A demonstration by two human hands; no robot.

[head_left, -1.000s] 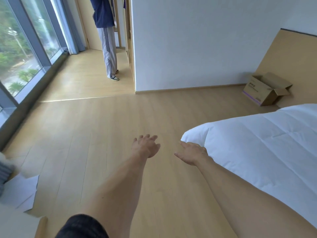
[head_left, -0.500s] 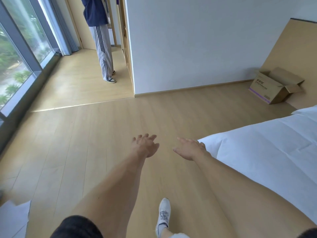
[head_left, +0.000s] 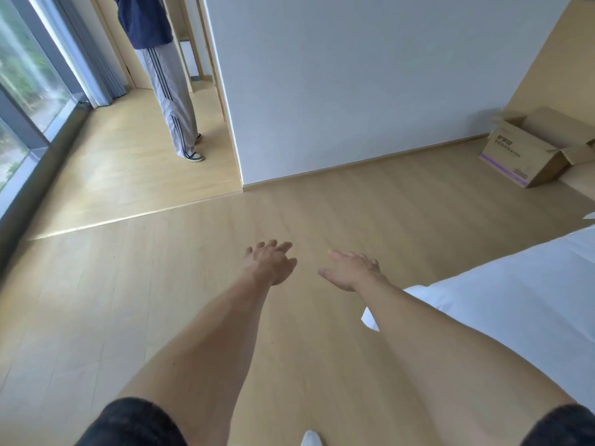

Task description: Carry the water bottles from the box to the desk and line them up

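An open cardboard box (head_left: 528,156) with purple print stands on the wooden floor at the far right, against the wall corner. Its flaps are up and I cannot see inside it; no water bottles or desk show. My left hand (head_left: 270,262) and my right hand (head_left: 351,272) stretch out ahead of me over the floor, side by side, fingers relaxed and holding nothing. Both are far from the box.
A white bed (head_left: 521,310) fills the right side beside my right arm. A white wall (head_left: 354,85) juts out ahead. Another person (head_left: 167,85) stands in the passage at the upper left. Floor-to-ceiling windows (head_left: 22,75) run along the left.
The view has advanced and swung left: the box and bed have slid towards the right edge, the standing person looks nearer. My hands stay outstretched and empty.
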